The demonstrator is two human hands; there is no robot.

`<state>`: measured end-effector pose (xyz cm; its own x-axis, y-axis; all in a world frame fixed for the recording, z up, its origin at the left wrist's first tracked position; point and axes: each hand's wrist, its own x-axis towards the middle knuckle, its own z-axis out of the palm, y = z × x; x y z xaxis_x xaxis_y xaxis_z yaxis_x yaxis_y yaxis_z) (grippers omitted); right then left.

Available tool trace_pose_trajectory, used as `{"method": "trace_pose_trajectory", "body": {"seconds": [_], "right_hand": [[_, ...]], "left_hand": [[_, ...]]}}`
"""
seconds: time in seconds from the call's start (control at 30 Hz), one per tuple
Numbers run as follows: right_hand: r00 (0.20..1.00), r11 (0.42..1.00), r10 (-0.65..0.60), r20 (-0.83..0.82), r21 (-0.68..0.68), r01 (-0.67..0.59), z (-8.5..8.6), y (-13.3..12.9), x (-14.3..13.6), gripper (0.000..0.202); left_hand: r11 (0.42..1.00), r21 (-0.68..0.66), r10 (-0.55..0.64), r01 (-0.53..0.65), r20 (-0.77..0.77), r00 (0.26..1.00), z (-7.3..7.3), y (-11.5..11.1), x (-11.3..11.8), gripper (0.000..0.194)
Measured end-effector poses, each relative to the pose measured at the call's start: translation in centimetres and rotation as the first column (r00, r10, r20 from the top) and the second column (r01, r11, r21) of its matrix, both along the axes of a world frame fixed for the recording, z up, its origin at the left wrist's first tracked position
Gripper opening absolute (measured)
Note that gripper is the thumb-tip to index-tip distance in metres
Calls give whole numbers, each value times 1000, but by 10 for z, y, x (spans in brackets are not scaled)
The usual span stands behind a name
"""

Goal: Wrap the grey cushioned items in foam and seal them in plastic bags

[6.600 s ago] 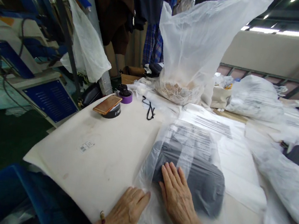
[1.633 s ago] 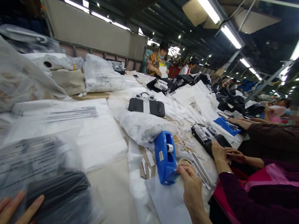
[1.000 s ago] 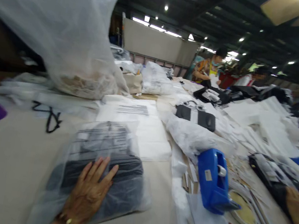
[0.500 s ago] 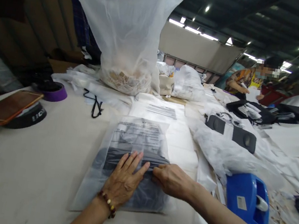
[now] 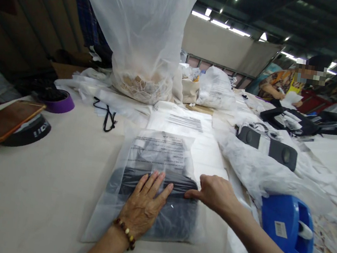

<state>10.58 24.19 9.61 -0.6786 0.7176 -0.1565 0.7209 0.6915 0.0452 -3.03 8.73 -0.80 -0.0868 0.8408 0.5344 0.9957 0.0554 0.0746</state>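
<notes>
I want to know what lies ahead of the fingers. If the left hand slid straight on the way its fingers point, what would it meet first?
The left hand lies flat on the clear plastic bag holding a dark folded item, fingers pointing away. It would probably cross the bag's printed upper part first, then reach the white printed sheets.

Overhead strip lights (image 5: 220,23) in a dark ceiling light the pale worktop (image 5: 36,183) evenly, with soft shadows. The middle is sharp, while wide-angle bending stretches the edges. The plastic bag (image 5: 155,175) carries faint glare; distant workers are softly blurred.

Garment packing factory: long worktables (image 5: 37,174), polybag piles (image 5: 262,174)
</notes>
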Motion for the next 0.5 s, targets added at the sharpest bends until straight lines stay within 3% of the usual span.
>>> {"method": "trace_pose_trajectory", "body": {"seconds": [0.07,0.13,0.2,0.23,0.27,0.37,0.43,0.5], "right_hand": [[999,997,9,-51,79,-5,-4,0,17,32],[962,972,163,-220,203,-118,-19,-15,33,22],[834,887,444,-326,289,-360,-42,-39,43,30],[778,829,555,-294,279,-485,-55,-51,46,41],[745,794,604,-283,290,-534,-68,-61,48,51],[742,784,618,-259,281,-554,-94,-75,47,71],[754,800,598,-272,261,-540,-99,-75,47,72],[748,804,594,-295,262,-534,-98,-73,47,73]], "left_hand": [[1000,14,-1,1,-1,1000,0,0,0,40],[1000,20,-1,1,2,1000,-2,1,0,40],[1000,11,-1,1,9,1000,-4,1,1,40],[1000,4,1,-1,11,1000,-4,2,2,41],[1000,-3,2,-2,11,1000,-3,2,1,41],[997,-67,-42,40,-33,999,11,-5,-3,43],[992,-120,-50,39,-88,995,23,-16,-11,46],[991,-125,42,-56,-108,993,30,-32,-22,47]]}}
